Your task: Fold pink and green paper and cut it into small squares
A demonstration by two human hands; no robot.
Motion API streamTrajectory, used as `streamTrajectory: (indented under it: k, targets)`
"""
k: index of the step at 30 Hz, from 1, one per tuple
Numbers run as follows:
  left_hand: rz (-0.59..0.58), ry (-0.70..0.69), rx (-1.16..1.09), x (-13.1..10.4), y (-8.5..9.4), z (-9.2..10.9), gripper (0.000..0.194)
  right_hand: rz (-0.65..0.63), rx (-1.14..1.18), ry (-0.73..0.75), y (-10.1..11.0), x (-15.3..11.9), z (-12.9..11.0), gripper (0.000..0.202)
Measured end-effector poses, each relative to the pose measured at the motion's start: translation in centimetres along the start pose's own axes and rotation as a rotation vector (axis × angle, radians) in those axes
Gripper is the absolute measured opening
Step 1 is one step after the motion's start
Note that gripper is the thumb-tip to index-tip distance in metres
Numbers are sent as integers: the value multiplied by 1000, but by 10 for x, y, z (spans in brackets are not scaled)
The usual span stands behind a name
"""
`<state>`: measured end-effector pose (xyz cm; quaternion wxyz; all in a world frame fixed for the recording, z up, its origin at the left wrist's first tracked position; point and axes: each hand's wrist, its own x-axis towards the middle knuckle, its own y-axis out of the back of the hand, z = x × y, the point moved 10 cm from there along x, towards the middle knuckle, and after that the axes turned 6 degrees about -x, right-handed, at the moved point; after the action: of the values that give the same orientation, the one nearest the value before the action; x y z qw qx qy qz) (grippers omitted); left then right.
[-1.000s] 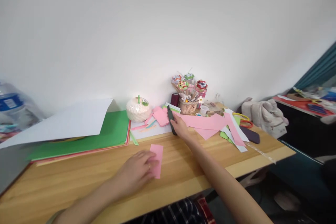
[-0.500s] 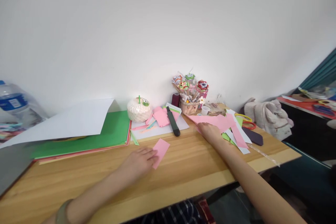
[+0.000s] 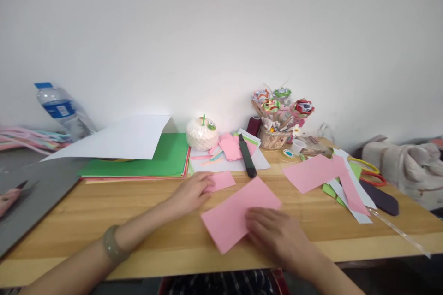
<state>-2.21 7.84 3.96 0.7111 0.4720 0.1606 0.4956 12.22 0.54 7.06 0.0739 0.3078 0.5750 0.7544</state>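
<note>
My left hand (image 3: 192, 193) has its fingertips curled on the left end of a small pink paper rectangle (image 3: 223, 180) by the middle of the table. In my right hand (image 3: 277, 236) is a larger pink paper sheet (image 3: 235, 214), slanted just in front of the small piece. The fingers lie over its right side, and the thumb is hidden. A dark green cutter-like tool (image 3: 247, 156) lies behind the two papers, beside a pile of cut pink pieces (image 3: 230, 146) on white paper.
To the left, white paper (image 3: 121, 140) overhangs a green paper stack (image 3: 169, 154). Behind stand a white woven ball (image 3: 202, 133) and a basket of paper flowers (image 3: 275, 140). Pink scraps (image 3: 313, 173), a dark phone-like slab (image 3: 379, 197) and scissors handles (image 3: 374, 178) lie right.
My right hand has come from the scraps at the right to the table's front middle, bringing the larger pink sheet. The small pink piece under my left hand has turned and shifted back. The view has shifted left.
</note>
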Motion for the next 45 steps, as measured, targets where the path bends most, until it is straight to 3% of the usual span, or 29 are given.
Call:
streamTrajectory:
  k: [4, 7, 10, 13, 16, 18, 22, 26, 33, 37, 41, 43, 45]
  targets:
    - [14, 212, -90, 3, 9, -25, 37, -54, 86, 8, -3, 11, -22, 19]
    - [-24, 323, -139, 8, 8, -37, 31, -81, 95, 6, -8, 21, -21, 19]
    - [-52, 337, -178, 16, 7, -42, 24, -81, 138, -17, -13, 27, -13, 21]
    - [-44, 335, -220, 20, 8, -44, 20, -84, 281, -163, -21, 30, 11, 24]
    - [-32, 355, -282, 19, 7, -45, 20, -87, 532, -519, -36, 30, 59, 27]
    - [-33, 365, -334, 18, 5, -43, 22, -89, 656, -675, -44, 35, 80, 38]
    - [6, 432, -587, 18, 7, -41, 31, -134, 825, -701, -50, 62, 91, 40]
    - [62, 425, -817, 23, 14, -37, 20, -164, 916, -739, -56, 76, 94, 38]
    - [198, 478, -767, 20, 24, -59, 28, -142, 850, -841, -65, 74, 113, 46]
    - [252, 523, -778, 16, 31, -71, 29, -88, 716, -892, -66, 76, 153, 47]
    - [228, 551, -848, 12, 32, -68, 16, 10, 519, -909, -55, 81, 196, 47]
    - [189, 550, -887, 10, 28, -62, 13, 96, 397, -883, -40, 85, 198, 57]
    - [139, 524, -906, 9, 21, -56, 12, 169, 308, -806, -23, 89, 180, 61]
